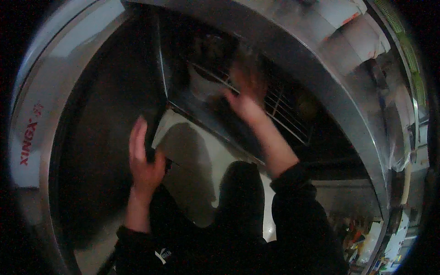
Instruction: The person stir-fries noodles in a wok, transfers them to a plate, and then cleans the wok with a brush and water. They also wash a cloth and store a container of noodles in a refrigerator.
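Observation:
My right hand (248,91) reaches into the dark inside of a metal cabinet, which looks like an under-counter fridge. It is blurred, with the thumb and fingers apart and nothing seen in its grip. A wire rack (275,108) lies below and beside that hand. Left of the thumb is a pale, rounded object (203,84), perhaps a container, too blurred to tell. My left hand (146,163) is raised beside the dark inner side of the opened door (92,137). Its fingers point up, the thumb stands apart, and it holds nothing. Whether it touches the door cannot be told.
The cabinet's metal top edge (309,51) curves over the opening. Pale, blurred items (355,31) rest on the counter above. At lower right is mixed clutter (361,237). Pale floor (213,137) shows around my dark-clothed legs. The door's outer edge bears the maker's name XINGX.

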Tool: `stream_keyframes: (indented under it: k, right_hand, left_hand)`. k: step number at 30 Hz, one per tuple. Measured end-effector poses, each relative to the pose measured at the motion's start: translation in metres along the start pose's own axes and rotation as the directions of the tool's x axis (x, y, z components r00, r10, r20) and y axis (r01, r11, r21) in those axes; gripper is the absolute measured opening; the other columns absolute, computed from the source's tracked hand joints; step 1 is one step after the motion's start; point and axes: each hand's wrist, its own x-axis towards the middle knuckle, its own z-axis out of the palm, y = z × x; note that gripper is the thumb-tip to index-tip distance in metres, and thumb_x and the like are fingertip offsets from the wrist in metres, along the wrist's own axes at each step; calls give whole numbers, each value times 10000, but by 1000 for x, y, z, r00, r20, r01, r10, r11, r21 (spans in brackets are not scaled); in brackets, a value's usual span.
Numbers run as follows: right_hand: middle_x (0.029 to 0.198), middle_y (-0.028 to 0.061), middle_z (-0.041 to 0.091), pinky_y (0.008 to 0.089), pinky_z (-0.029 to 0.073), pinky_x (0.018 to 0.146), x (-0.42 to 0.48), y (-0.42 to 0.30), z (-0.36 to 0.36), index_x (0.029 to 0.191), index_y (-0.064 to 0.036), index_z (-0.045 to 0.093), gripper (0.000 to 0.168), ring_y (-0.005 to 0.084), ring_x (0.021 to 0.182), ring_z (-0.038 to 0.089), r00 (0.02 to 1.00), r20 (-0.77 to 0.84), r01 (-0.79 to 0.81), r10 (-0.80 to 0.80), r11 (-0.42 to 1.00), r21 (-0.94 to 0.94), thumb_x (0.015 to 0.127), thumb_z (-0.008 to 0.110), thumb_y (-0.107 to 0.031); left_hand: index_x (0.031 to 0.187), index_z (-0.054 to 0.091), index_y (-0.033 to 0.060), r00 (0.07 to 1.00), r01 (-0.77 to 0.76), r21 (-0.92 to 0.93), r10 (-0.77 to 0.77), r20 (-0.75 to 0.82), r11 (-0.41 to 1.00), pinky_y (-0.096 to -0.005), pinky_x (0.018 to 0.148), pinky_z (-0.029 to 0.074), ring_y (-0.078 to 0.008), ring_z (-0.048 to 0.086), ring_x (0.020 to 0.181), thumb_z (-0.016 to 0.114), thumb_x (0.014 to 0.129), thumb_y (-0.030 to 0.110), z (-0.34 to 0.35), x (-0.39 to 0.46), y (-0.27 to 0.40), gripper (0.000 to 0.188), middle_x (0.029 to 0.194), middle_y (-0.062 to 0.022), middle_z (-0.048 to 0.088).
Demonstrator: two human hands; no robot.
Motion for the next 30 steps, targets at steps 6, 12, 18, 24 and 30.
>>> stream_keyframes:
  k: [6, 12, 18, 24, 30]
  right_hand:
    - [1439, 172, 477, 463, 410, 1064, 77, 65, -11, 1407, -170, 499, 665, 370, 1295, 482, 960, 248, 57, -129, 959, 276, 792, 725, -281]
    - [1423, 167, 490, 453, 421, 1052, 85, 59, -6, 1375, -154, 521, 604, 367, 1270, 500, 923, 308, 98, -231, 914, 394, 806, 701, -244]
    - [1407, 162, 503, 442, 432, 1039, 72, 90, -39, 1343, -138, 543, 544, 364, 1246, 517, 940, 307, 53, -149, 952, 300, 821, 678, -207]
    - [1392, 157, 517, 431, 443, 1027, 68, 70, -8, 1312, -122, 566, 487, 361, 1221, 535, 937, 294, 75, -190, 930, 360, 835, 655, -170]
    - [1376, 152, 530, 420, 455, 1014, 49, 42, 21, 1280, -106, 588, 433, 358, 1196, 552, 945, 247, 90, -216, 895, 437, 849, 631, -133]
  left_hand:
    - [1359, 533, 66, 692, -662, 125, 667, -277, 739, -481, 1112, 325, -367, 428, 1340, 614, 889, 231, -10, 200, 74, 505, 1447, -161, 463]
    - [1004, 652, 79, 571, -728, 203, 743, -349, 655, -431, 959, 408, -339, 595, 997, 573, 929, 422, 24, 290, 72, 359, 1018, -153, 641]
    - [873, 604, 68, 342, -770, 341, 799, -495, 540, -400, 748, 406, -293, 549, 792, 512, 958, 406, 54, 309, 81, 361, 836, -95, 586]
    - [818, 567, 87, 271, -797, 360, 819, -505, 485, -385, 717, 390, -273, 493, 729, 540, 938, 399, 55, 307, 67, 335, 783, -75, 514]
    - [827, 568, 92, 165, -818, 398, 832, -530, 416, -388, 728, 407, -279, 512, 764, 550, 924, 370, 54, 317, 49, 295, 833, -79, 531]
